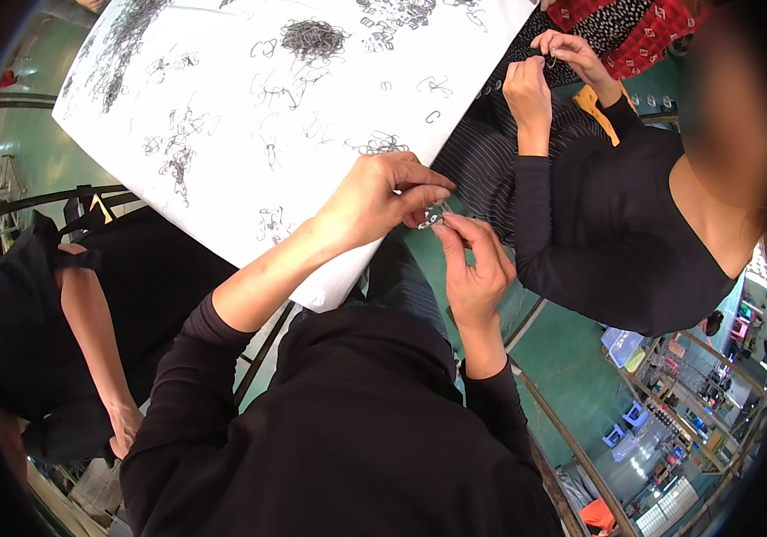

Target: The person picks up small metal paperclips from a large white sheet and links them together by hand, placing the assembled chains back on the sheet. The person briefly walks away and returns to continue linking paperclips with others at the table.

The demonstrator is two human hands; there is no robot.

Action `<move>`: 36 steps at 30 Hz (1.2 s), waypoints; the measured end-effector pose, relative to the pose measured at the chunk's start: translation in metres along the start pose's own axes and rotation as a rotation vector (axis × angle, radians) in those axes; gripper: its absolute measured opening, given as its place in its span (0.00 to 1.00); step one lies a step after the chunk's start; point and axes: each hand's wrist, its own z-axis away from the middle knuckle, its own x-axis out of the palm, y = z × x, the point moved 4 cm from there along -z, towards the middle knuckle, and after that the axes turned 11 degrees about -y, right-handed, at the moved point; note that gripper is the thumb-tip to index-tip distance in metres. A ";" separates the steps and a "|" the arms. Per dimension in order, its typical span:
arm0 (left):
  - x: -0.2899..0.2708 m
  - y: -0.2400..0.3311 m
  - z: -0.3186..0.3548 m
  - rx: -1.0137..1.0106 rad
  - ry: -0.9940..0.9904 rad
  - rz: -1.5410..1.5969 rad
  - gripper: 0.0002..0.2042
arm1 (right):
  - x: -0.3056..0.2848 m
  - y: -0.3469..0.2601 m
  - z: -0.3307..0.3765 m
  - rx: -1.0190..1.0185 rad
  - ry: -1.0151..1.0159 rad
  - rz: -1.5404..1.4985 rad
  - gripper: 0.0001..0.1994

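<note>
Past the table's near edge, my left hand (379, 201) and my right hand (480, 268) meet fingertip to fingertip. Both are pinched closed on one small shiny metal piece (432, 217). My fingers cover part of it, and its exact kind is too small to make out. Close to my left hand, a small heap of dark wire-like loops (380, 143) lies on the white tabletop (231, 170).
More dark loops lie in a dense pile (313, 38) and in loose clusters (177, 161) across the table. At the right sits a co-worker in black (616, 224), hands raised. Another person's arm (93, 322) is at the left. Metal rails (571, 438) run at lower right.
</note>
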 end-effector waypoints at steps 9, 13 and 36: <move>0.008 0.005 0.020 0.133 0.076 -0.190 0.07 | 0.005 -0.012 0.007 -0.041 0.016 0.024 0.07; 0.009 0.007 0.027 0.199 0.129 -0.247 0.07 | 0.007 -0.014 0.009 -0.046 0.017 0.063 0.07; 0.027 -0.012 0.052 0.300 0.293 -0.227 0.09 | 0.028 0.043 -0.052 0.040 -0.152 -0.025 0.04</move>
